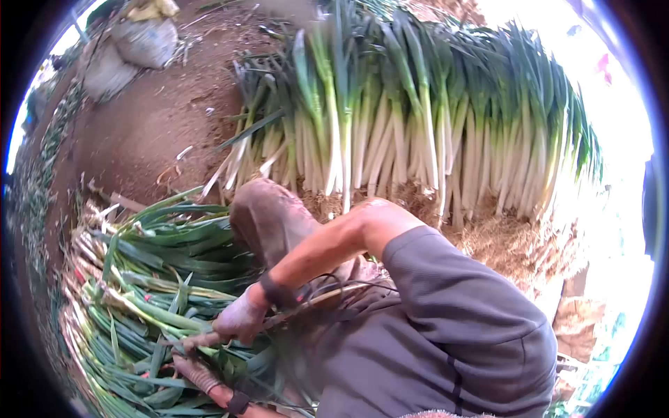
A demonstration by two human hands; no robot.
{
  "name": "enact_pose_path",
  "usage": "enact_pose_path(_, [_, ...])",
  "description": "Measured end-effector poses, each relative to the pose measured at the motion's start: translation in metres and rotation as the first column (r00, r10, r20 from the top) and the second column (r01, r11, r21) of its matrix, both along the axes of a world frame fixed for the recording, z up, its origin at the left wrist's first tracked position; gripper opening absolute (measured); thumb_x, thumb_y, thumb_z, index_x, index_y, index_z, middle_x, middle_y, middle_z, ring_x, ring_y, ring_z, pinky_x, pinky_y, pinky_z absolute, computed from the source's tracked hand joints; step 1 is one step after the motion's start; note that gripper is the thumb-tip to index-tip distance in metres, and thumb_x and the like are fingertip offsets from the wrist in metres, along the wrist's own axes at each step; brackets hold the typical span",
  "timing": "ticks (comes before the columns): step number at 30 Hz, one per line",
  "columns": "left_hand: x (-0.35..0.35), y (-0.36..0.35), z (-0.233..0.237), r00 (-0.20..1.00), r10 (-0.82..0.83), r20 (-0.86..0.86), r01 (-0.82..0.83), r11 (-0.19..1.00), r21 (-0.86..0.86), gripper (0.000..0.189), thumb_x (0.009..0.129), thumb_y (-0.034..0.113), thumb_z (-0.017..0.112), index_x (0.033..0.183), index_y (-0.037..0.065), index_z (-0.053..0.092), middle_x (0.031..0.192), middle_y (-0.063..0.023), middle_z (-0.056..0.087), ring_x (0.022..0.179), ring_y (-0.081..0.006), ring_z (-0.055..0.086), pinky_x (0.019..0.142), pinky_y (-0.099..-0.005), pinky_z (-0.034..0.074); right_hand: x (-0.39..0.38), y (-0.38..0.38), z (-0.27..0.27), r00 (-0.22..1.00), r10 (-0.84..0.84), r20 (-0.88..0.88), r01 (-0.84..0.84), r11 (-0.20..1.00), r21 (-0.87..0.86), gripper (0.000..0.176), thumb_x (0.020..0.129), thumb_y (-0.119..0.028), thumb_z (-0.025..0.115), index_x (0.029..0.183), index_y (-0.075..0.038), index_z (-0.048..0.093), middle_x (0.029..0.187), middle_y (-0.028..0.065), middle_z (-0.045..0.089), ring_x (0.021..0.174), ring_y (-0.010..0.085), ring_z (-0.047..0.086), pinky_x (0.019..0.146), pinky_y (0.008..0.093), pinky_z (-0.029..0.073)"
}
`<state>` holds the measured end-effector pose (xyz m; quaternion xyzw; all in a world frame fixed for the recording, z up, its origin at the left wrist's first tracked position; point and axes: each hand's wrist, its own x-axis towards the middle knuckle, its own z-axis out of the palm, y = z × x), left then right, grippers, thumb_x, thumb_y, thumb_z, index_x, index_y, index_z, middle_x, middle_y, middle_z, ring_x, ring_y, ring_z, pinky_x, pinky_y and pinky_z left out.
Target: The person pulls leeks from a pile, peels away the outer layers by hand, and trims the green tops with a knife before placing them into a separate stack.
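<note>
My right hand (pixel 240 317), in a pale glove with a dark band at the wrist, is closed around a brown, stick-like thing (pixel 201 341) above a pile of green leeks (pixel 174 244). Just below it in view lies my left hand (pixel 195 370), in a dirty knitted glove, low among the leaves. Its fingers are largely hidden, and whether it grips any leaves is not clear. The pile's leaves spread around both hands, with the pale root ends (pixel 87 261) toward the left.
A long row of leeks (pixel 418 132) stands close together across the top, white stems and roots toward me. Bare brown soil (pixel 139 132) lies at the upper left, with stuffed sacks (pixel 143 42) beyond. My bent knee (pixel 261 209) is between pile and row.
</note>
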<state>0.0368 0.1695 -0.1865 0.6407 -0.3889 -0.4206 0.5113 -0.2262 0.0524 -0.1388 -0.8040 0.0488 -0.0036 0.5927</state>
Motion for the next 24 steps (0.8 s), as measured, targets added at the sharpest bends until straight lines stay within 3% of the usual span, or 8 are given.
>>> enact_pose_path(4, [-0.004, 0.008, 0.006, 1.000, 0.027, -0.003, -0.027, 0.999, -0.018, 0.028, 0.099, 0.033, 0.058, 0.095, 0.005, 0.054, 0.088, -0.0035, 0.056, 0.082, -0.0144, 0.055, 0.081, -0.0322, 0.046, 0.012, 0.003, 0.014, 0.981, 0.089, -0.175, -0.096, 0.995, -0.032, 0.021, 0.072, -0.010, 0.066, 0.085, 0.006, 0.061, 0.074, 0.0157, 0.065, 0.072, 0.0316, 0.064, 0.067, 0.0443, 0.051])
enact_pose_path(10, [0.003, 0.004, 0.013, 0.999, -0.041, 0.015, 0.041, 0.999, 0.032, 0.029, 0.098, 0.029, 0.061, 0.100, 0.001, 0.056, 0.091, -0.0087, 0.060, 0.085, -0.0185, 0.057, 0.081, -0.0345, 0.049, 0.006, 0.057, -0.017, 0.762, -0.402, 0.507, 0.488, 0.872, -0.040, 0.047, 0.078, -0.006, 0.064, 0.122, 0.001, 0.050, 0.104, 0.0240, 0.061, 0.099, 0.0421, 0.061, 0.081, 0.0441, 0.051])
enact_pose_path(13, [-0.022, -0.006, 0.026, 0.890, 0.115, 0.441, -0.183, 0.977, 0.114, 0.042, 0.096, 0.031, 0.067, 0.114, -0.006, 0.059, 0.101, -0.0165, 0.066, 0.091, -0.0265, 0.060, 0.085, -0.0415, 0.050, -0.041, 0.064, 0.020, 0.742, -0.642, 0.193, 0.628, 0.766, 0.137, 0.038, 0.085, -0.009, 0.065, 0.121, -0.003, 0.054, 0.101, 0.0210, 0.063, 0.096, 0.0388, 0.062, 0.081, 0.0443, 0.051])
enact_pose_path(14, [-0.026, -0.007, 0.035, 0.821, 0.050, 0.569, -0.183, 0.967, 0.179, 0.044, 0.095, 0.026, 0.067, 0.120, -0.009, 0.058, 0.107, -0.0194, 0.067, 0.094, -0.0270, 0.061, 0.085, -0.0414, 0.051, -0.048, 0.058, 0.032, 0.789, -0.465, -0.402, 0.605, 0.474, 0.639, 0.033, 0.090, -0.013, 0.064, 0.122, -0.005, 0.057, 0.103, 0.0177, 0.065, 0.096, 0.0308, 0.064, 0.082, 0.0423, 0.052])
enact_pose_path(15, [-0.027, -0.005, 0.041, 0.733, -0.025, 0.680, -0.191, 0.952, 0.241, 0.046, 0.094, 0.021, 0.067, 0.125, -0.011, 0.057, 0.112, -0.0222, 0.069, 0.097, -0.0275, 0.063, 0.085, -0.0412, 0.052, -0.064, 0.063, 0.033, 0.805, -0.591, -0.058, 0.587, 0.778, 0.222, 0.030, 0.092, -0.013, 0.064, 0.121, -0.005, 0.059, 0.105, 0.0149, 0.067, 0.098, 0.0228, 0.063, 0.082, 0.0389, 0.052])
enact_pose_path(18, [-0.057, -0.010, 0.068, 0.892, 0.078, 0.445, -0.141, 0.984, 0.110, 0.030, 0.091, 0.011, 0.067, 0.116, -0.006, 0.065, 0.102, -0.0196, 0.072, 0.088, -0.0226, 0.064, 0.082, -0.0404, 0.051, -0.071, 0.068, 0.004, 0.864, -0.500, 0.055, 0.499, 0.866, 0.035, 0.052, 0.094, -0.008, 0.061, 0.144, -0.007, 0.049, 0.127, 0.0169, 0.064, 0.115, 0.0209, 0.062, 0.096, 0.0357, 0.050])
enact_pose_path(21, [-0.052, -0.013, 0.073, 0.773, 0.098, 0.627, -0.309, 0.921, 0.237, 0.035, 0.087, 0.023, 0.072, 0.112, 0.000, 0.065, 0.099, -0.0261, 0.069, 0.092, -0.0414, 0.068, 0.081, -0.0452, 0.052, -0.061, 0.066, 0.030, 0.843, -0.520, -0.140, 0.535, 0.838, 0.108, 0.047, 0.095, -0.009, 0.063, 0.139, -0.002, 0.051, 0.123, 0.0159, 0.065, 0.109, 0.0194, 0.062, 0.096, 0.0360, 0.050])
enact_pose_path(24, [-0.036, -0.013, 0.044, 0.839, 0.182, 0.514, -0.352, 0.901, 0.255, 0.038, 0.084, 0.029, 0.074, 0.109, 0.002, 0.064, 0.091, -0.0245, 0.071, 0.090, -0.0416, 0.069, 0.081, -0.0458, 0.053, -0.050, 0.057, 0.055, 0.865, -0.464, -0.190, 0.463, 0.885, -0.050, 0.038, 0.094, -0.017, 0.065, 0.126, 0.001, 0.054, 0.096, 0.0259, 0.065, 0.090, 0.0412, 0.065, 0.078, 0.0423, 0.051])
